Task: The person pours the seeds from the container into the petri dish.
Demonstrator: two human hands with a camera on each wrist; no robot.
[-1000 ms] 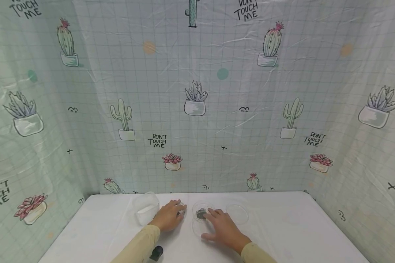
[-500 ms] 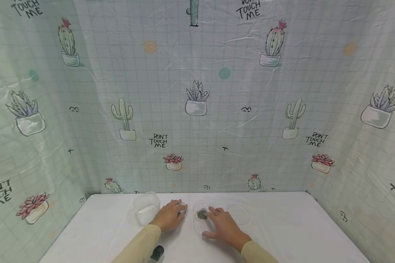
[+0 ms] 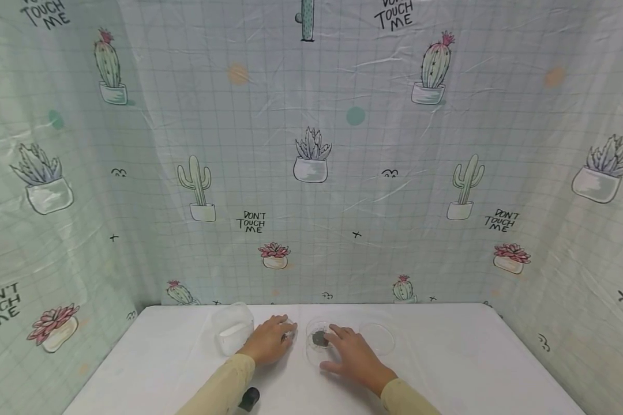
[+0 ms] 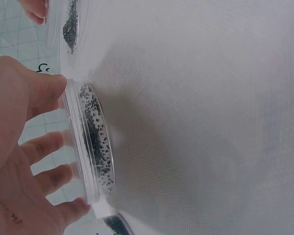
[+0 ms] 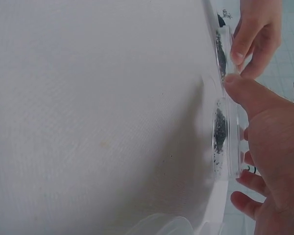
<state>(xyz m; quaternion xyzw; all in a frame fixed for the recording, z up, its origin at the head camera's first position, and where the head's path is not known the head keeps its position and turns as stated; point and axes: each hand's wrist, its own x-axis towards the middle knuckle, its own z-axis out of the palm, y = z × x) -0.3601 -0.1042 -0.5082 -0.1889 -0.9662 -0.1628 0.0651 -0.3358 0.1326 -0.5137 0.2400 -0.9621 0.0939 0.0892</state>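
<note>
My left hand (image 3: 267, 343) holds a clear round petri dish (image 4: 81, 142) by its rim, thumb on one side and fingers spread round the other. Small black granules (image 4: 93, 132) lie scattered and heaped inside that dish. To its right is a second petri dish (image 3: 316, 326), with a dark pile of granules (image 3: 319, 338) in it. My right hand (image 3: 355, 357) rests beside this dish, its relaxed fingertips at the right rim. The right thumb (image 5: 242, 90) stays apart from the fingers, over the near side, where a clear circular edge shows.
A clear tub (image 3: 232, 323) with a white label stands on the table left of my left hand. Right of my right hand lies a clear round lid (image 3: 381, 340). A black object (image 3: 249, 397) sits by my left sleeve. Patterned sheeting (image 3: 311, 202) encloses the white table.
The head view has shifted slightly, so the whole scene sits a little farther right. Both hands and the dishes keep nearly the same places.
</note>
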